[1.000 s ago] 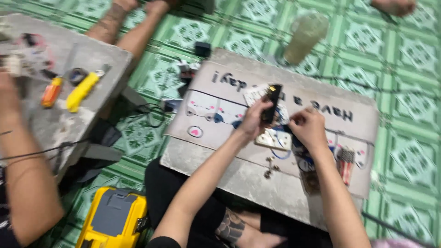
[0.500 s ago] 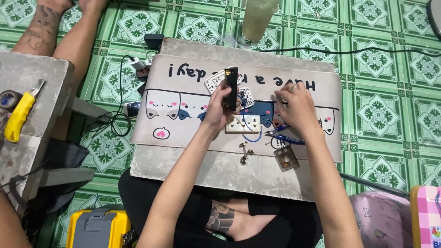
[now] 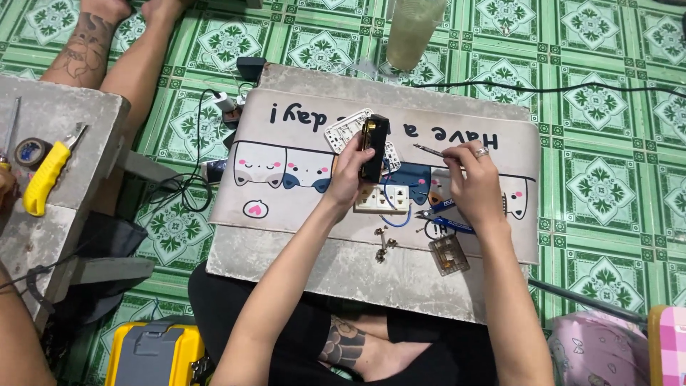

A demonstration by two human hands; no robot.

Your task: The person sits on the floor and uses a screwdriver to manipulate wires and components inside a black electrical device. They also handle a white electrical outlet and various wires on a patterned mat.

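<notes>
At the far left, a second person is sitting beside a grey slab (image 3: 64, 136), and on it a yellow cutter (image 3: 44, 179) and a roll of dark tape (image 3: 30, 151) are lying close together. That person's tattooed leg (image 3: 86, 50) is stretching over the green tiles (image 3: 607, 186) above the slab. In the bottom left corner a yellow case (image 3: 153, 354) is standing on the floor.

In the middle, the person with the camera is sitting behind a low board covered by a mat (image 3: 300, 193) with cartoon cats. The left hand (image 3: 351, 175) is closing around a black device (image 3: 374, 146) and is holding it upright, so the device is standing out of the top of the fist, above the mat. Behind it a white plate (image 3: 344, 130) with small openings is lying on the mat. Just below the left hand a white socket (image 3: 386, 198) with a blue wire is lying flat, between the two wrists.

The right hand (image 3: 473, 179) is pinching a thin metal tool (image 3: 431, 150) between thumb and fingers; its tip is pointing left toward the black device, near it but not touching. Under this hand blue pliers (image 3: 444, 221) are lying on the mat. Nearer to the person, some screws (image 3: 384, 241) and a small metal frame (image 3: 448, 255) are resting on the bare board.

At the top a plastic cup (image 3: 414, 30) with a pale drink is standing on the tiles, and a black cable (image 3: 572, 89) is running to the right.
</notes>
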